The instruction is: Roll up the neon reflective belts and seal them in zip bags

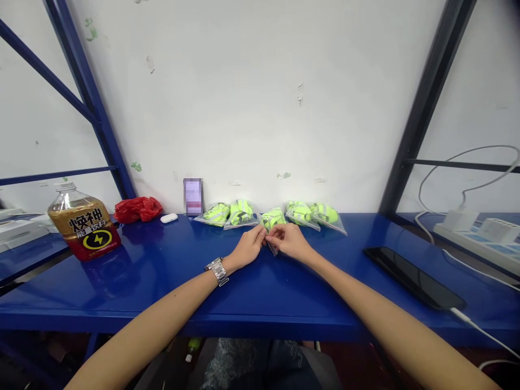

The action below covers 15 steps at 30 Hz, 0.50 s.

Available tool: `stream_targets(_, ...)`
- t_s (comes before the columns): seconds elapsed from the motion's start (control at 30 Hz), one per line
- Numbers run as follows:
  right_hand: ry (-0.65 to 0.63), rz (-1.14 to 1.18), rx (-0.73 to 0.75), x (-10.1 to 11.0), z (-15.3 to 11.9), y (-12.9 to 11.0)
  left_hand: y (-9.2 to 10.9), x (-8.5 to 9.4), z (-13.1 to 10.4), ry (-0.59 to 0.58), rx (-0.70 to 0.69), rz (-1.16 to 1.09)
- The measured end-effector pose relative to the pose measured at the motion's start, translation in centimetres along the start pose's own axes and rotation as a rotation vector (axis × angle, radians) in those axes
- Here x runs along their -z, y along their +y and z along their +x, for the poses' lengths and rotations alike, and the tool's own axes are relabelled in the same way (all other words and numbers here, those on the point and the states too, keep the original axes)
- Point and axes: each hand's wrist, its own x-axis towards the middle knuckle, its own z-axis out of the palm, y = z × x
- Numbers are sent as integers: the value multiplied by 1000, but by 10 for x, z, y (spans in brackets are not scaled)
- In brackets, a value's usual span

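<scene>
A clear zip bag point(272, 218) with a folded fluorescent yellow-green and grey reflective item inside lies in the middle of the blue table. My left hand point(248, 246), with a metal watch on the wrist, pinches the near edge of this bag. Close beside it, my right hand point(290, 242) has thumb and finger pinched on the same edge. My fingers hide part of the bag's opening. Two similar bags lie to the left, one of them a filled bag point(242, 211) nearest my left hand. Two more lie to the right, including a filled bag point(299, 212).
On the left of the blue table point(162, 281) stand a large drink bottle point(89, 225), a red plastic bag point(138, 209) and a small white case point(169, 218). A propped phone point(193, 196) leans on the wall. A black phone point(414, 276) with cable and a power strip point(483, 238) are right.
</scene>
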Motion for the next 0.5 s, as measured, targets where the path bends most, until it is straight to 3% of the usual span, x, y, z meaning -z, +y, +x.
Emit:
stream_targets(0.27,20,-204,58,2,-1,-4,-7,-3,3,-40,-9,-100)
stream_targets(0.5,2,-456,39,1,-3,-10,-6,-3,3,8,-16,-15)
